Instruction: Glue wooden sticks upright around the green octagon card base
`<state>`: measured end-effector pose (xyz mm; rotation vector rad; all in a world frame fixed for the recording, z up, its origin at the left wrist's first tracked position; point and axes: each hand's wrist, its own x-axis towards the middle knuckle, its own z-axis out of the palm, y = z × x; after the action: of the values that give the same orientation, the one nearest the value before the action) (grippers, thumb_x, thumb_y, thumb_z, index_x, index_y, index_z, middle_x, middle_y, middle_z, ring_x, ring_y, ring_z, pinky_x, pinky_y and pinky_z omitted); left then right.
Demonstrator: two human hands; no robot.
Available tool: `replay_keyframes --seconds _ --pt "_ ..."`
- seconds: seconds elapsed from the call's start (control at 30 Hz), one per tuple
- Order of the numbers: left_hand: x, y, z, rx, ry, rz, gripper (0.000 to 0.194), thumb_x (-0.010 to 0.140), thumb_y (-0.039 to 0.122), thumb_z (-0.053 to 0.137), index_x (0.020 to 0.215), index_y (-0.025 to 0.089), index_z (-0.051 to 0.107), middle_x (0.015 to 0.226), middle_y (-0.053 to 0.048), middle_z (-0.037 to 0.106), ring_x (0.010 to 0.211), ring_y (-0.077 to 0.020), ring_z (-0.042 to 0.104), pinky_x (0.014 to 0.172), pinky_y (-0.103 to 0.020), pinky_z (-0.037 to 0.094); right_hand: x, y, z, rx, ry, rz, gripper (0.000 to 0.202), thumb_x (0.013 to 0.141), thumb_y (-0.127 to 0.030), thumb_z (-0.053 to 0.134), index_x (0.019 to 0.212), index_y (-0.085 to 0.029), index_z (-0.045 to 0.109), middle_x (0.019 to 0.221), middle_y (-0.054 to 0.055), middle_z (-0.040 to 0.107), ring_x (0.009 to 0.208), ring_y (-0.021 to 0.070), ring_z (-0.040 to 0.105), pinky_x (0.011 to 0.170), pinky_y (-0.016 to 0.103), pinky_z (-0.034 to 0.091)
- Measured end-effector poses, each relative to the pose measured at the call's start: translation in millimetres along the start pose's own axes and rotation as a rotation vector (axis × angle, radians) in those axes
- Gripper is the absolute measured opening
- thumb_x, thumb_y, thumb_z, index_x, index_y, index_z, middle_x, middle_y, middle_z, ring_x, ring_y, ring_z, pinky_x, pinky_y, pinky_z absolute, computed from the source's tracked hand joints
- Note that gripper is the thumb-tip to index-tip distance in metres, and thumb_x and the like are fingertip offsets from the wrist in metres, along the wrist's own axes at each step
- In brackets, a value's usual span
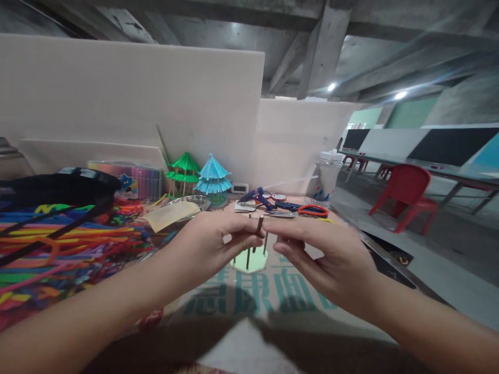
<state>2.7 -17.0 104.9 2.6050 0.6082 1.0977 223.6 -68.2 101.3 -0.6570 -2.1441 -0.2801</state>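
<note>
In the head view, my left hand [212, 236] pinches a short brown stick [260, 227] between thumb and forefinger. My right hand [331, 254] reaches in from the other side; its forefinger tip is at the stick, seemingly touching it, with the thumb held apart below. Just behind and under the fingers lies a pale green octagonal base [249, 264] on the table. Several thin brown sticks [248, 258] stand upright on it, partly hidden by my hands.
Colourful pipe cleaners [58, 249] cover the left. Green [185, 169] and blue [212, 174] paper-roofed pavilion models stand behind, near a blue glue gun [255, 196], orange-handled scissors [312, 210] and a clear container [327, 179]. A red chair [405, 195] stands off right.
</note>
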Motion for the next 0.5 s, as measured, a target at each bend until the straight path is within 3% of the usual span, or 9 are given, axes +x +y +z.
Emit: replay_keyframes --seconds 0.13,0.3,0.4,0.5 --pt "-3.0 -3.5 6.1 -0.019 -0.021 0.049 0.015 0.097 0.025 0.061 0.090 0.023 0.074 0.073 0.003 0.069 0.065 -0.0102 0.059 0.064 -0.020 0.044 -2.7 4.5 3.4 -0.016 -0.038 -0.025 0.023 0.098 -0.015 0.058 0.119 -0.016 0.068 0.104 0.008 0.079 0.089 0.0170 0.075 0.077 0.027 0.057" --pt "-7.3 0.1 6.7 -0.015 -0.015 0.023 0.012 0.094 0.023 0.065 0.085 0.022 0.073 0.074 0.004 0.070 0.064 -0.0086 0.059 0.063 -0.018 0.043 -5.5 7.5 5.7 -0.003 -0.090 0.002 0.023 0.100 -0.015 0.057 0.120 -0.016 0.067 0.105 0.006 0.078 0.099 0.0165 0.073 0.086 0.026 0.055" --pt "-5.9 4.0 2.6 -0.134 -0.043 -0.092 0.013 0.093 0.025 0.067 0.081 0.022 0.073 0.071 0.004 0.069 0.065 -0.0095 0.060 0.062 -0.019 0.043 -6.5 7.3 5.8 0.006 -0.105 0.029 0.021 0.100 -0.017 0.057 0.119 -0.020 0.065 0.104 0.003 0.078 0.092 0.0144 0.072 0.082 0.025 0.054" --pt "-0.7 1.2 -0.6 -0.459 -0.052 -0.317 0.023 0.091 0.035 0.069 0.075 0.019 0.070 0.070 0.001 0.070 0.064 -0.0112 0.061 0.061 -0.021 0.047 -8.4 8.0 7.3 0.013 -0.085 0.051 0.015 0.097 -0.021 0.063 0.112 -0.024 0.063 0.093 0.000 0.075 0.079 0.0131 0.070 0.072 0.024 0.052"
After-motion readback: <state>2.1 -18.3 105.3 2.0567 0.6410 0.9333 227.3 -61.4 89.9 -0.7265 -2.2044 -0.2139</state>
